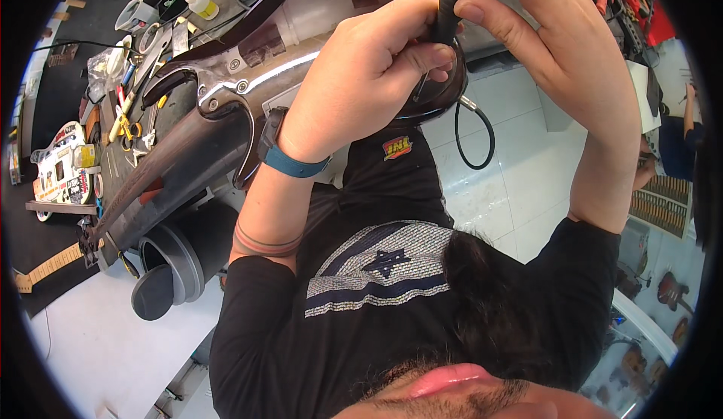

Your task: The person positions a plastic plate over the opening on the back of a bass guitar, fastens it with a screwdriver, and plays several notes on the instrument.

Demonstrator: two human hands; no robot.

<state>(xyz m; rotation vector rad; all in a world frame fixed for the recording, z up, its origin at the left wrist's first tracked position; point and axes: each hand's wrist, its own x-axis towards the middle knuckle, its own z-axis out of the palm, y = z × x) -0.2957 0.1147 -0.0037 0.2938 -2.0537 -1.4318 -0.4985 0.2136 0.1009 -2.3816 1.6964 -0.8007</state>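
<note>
A screwdriver with a black and yellow handle stands nearly upright over the glossy dark brown body of an electric guitar. My right hand grips the handle near the top of the picture; some of its fingers are cut off by the edge. Lower down, my left hand closes thumb and fingers around the bottom of the handle. The tip, low on the guitar body beneath my left hand, is hard to make out. A black cable is plugged into the body's edge beside the tip. Several bolts show by the neck joint.
Loose tools, yellow-handled scissors and a glue bottle crowd the bench at left. The guitar neck reaches toward a sticker-covered guitar body. Below stands a grey bin. Another person is at far right.
</note>
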